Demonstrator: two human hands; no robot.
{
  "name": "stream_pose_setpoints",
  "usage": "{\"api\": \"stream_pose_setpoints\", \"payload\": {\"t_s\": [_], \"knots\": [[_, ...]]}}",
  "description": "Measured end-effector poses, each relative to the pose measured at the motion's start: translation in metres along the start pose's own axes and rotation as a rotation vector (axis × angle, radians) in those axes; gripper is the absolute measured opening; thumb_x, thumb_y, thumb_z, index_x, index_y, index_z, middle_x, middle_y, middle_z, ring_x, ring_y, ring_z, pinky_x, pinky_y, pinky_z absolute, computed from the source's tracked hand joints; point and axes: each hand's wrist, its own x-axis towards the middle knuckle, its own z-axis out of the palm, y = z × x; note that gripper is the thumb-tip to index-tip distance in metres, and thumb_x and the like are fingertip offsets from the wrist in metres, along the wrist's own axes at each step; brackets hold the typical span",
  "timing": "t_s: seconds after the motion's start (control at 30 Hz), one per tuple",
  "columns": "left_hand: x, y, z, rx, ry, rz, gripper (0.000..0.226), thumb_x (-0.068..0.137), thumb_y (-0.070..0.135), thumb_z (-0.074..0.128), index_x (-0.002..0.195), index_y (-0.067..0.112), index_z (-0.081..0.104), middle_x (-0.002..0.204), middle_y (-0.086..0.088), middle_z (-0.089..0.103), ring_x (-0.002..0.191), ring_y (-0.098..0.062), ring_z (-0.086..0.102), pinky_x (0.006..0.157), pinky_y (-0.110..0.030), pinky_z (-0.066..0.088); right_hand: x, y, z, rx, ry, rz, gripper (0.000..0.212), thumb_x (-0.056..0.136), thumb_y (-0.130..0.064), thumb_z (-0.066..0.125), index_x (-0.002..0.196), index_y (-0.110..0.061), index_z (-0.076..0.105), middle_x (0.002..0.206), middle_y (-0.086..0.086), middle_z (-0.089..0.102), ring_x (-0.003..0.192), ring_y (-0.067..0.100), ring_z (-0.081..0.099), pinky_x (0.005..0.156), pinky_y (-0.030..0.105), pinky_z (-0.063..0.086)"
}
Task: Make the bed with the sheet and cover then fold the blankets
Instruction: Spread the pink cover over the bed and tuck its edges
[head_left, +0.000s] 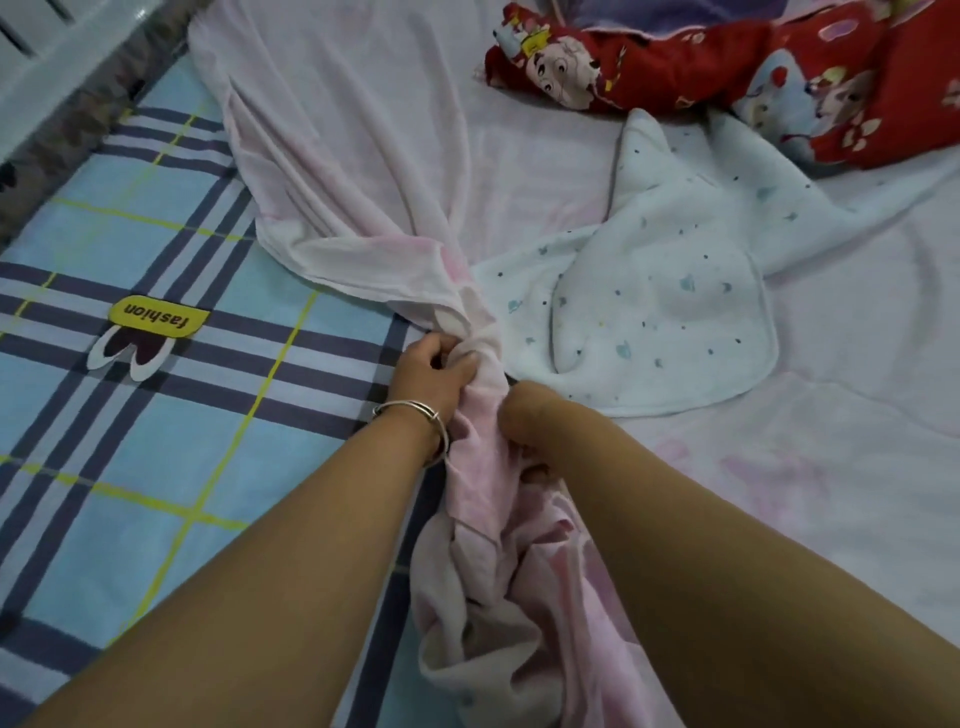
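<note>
A pale pink blanket (353, 156) lies across the bed and is bunched into a tight rope at the middle. My left hand (431, 371), with a silver bangle on the wrist, is shut on that bunched part. My right hand (524, 421) grips the same bunch just below, its fingers buried in the folds. More pink cloth (498, 597) piles up between my forearms. A small light-blue blanket (670, 306) with tiny dots lies crumpled to the right of the bunch. The blue plaid sheet (145, 415) covers the mattress on the left.
A red cartoon-print pillow (701, 73) lies at the top right. A yellow "fashion" patch (156, 317) is on the plaid sheet. A white bed frame (62, 57) and dark padded edge run along the top left.
</note>
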Motion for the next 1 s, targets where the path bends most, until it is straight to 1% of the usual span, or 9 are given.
{"api": "stream_pose_setpoints", "payload": {"t_s": [0.13, 0.27, 0.37, 0.43, 0.57, 0.67, 0.8, 0.9, 1.0], "knots": [[0.012, 0.017, 0.0, -0.059, 0.101, 0.072, 0.007, 0.095, 0.016, 0.048, 0.092, 0.01, 0.049, 0.07, 0.007, 0.045, 0.068, -0.011, 0.044, 0.05, -0.012, 0.037, 0.006, 0.008, -0.007, 0.026, -0.047, 0.067, 0.034, 0.098, -0.012, 0.036, 0.067, -0.005, 0.048, 0.07, 0.014, 0.051, 0.066, 0.025, 0.052, 0.083, 0.043, 0.049], [0.005, 0.022, -0.005, -0.283, 0.016, -0.038, 0.022, 0.085, 0.021, 0.065, 0.099, 0.011, 0.051, 0.082, 0.001, 0.056, 0.074, -0.013, 0.054, 0.07, -0.025, 0.045, 0.001, 0.008, -0.001, -0.025, -0.008, 0.046, 0.03, 0.096, -0.017, 0.043, 0.067, -0.01, 0.048, 0.073, 0.011, 0.052, 0.064, 0.022, 0.049, 0.065, 0.035, 0.049], [-0.005, 0.011, -0.03, -0.349, -0.219, -0.205, 0.039, 0.068, 0.022, 0.079, 0.102, 0.014, 0.061, 0.106, -0.012, 0.067, 0.096, -0.028, 0.063, 0.091, -0.045, 0.052, -0.007, -0.005, 0.009, -0.249, 0.032, -0.042, 0.015, 0.095, -0.011, 0.05, 0.101, -0.006, 0.063, 0.096, 0.008, 0.051, 0.087, 0.021, 0.049, 0.09, 0.04, 0.05], [-0.009, 0.009, -0.052, -0.349, -0.341, -0.261, 0.042, 0.07, 0.024, 0.078, 0.106, 0.009, 0.064, 0.106, -0.012, 0.068, 0.095, -0.028, 0.064, 0.092, -0.047, 0.051, -0.014, -0.014, 0.014, -0.281, -0.02, -0.01, 0.031, 0.098, -0.012, 0.046, 0.121, 0.005, 0.057, 0.098, 0.011, 0.052, 0.089, 0.022, 0.049, 0.091, 0.039, 0.048], [-0.009, 0.003, -0.089, -0.327, -0.321, -0.167, 0.043, 0.075, 0.018, 0.076, 0.114, 0.007, 0.063, 0.104, -0.005, 0.069, 0.093, -0.021, 0.066, 0.09, -0.035, 0.054, -0.028, -0.026, 0.02, -0.505, -0.134, 0.114, 0.035, 0.098, -0.009, 0.039, 0.067, 0.002, 0.052, 0.031, 0.008, 0.053, 0.025, 0.013, 0.051, 0.035, 0.017, 0.046], [-0.017, -0.007, -0.126, -0.264, -0.359, -0.18, 0.02, 0.082, 0.009, 0.067, 0.102, 0.01, 0.065, 0.09, -0.002, 0.071, 0.082, -0.016, 0.064, 0.075, -0.029, 0.057, -0.042, -0.038, 0.032, -0.625, -0.21, 0.135, 0.034, 0.097, -0.008, 0.038, 0.069, 0.004, 0.052, 0.038, 0.01, 0.054, 0.03, 0.018, 0.051, 0.032, 0.018, 0.042], [-0.027, -0.015, -0.186, 0.682, -0.645, -0.222, 0.019, 0.083, 0.034, 0.066, 0.096, 0.022, 0.058, 0.089, -0.002, 0.065, 0.074, -0.017, 0.063, 0.053, -0.027, 0.056, -0.053, -0.055, 0.055, -0.831, -0.29, 0.1, 0.025, 0.096, -0.004, 0.044, 0.111, 0.007, 0.061, 0.082, 0.018, 0.058, 0.084, 0.033, 0.063, 0.061, 0.027, 0.047], [-0.032, -0.02, -0.227, 1.38, -0.73, -0.302, 0.034, 0.091, 0.028, 0.055, 0.121, 0.012, 0.057, 0.126, -0.007, 0.06, 0.113, -0.025, 0.06, 0.096, -0.034, 0.05, -0.053, -0.077, 0.079, -0.922, -0.254, 0.003, 0.021, 0.092, -0.007, 0.049, 0.079, -0.003, 0.065, 0.062, 0.007, 0.052, 0.058, 0.022, 0.054, 0.049, 0.024, 0.04], [-0.035, -0.026, -0.26, 1.552, -0.598, -0.412, 0.047, 0.091, 0.026, 0.057, 0.132, 0.006, 0.049, 0.135, -0.006, 0.054, 0.125, -0.02, 0.053, 0.105, -0.029, 0.043, -0.05, -0.103, 0.102, -0.881, -0.073, -0.185, 0.023, 0.088, -0.002, 0.048, 0.066, -0.003, 0.057, 0.054, 0.01, 0.057, 0.063, 0.026, 0.057, 0.053, 0.024, 0.044]]}}
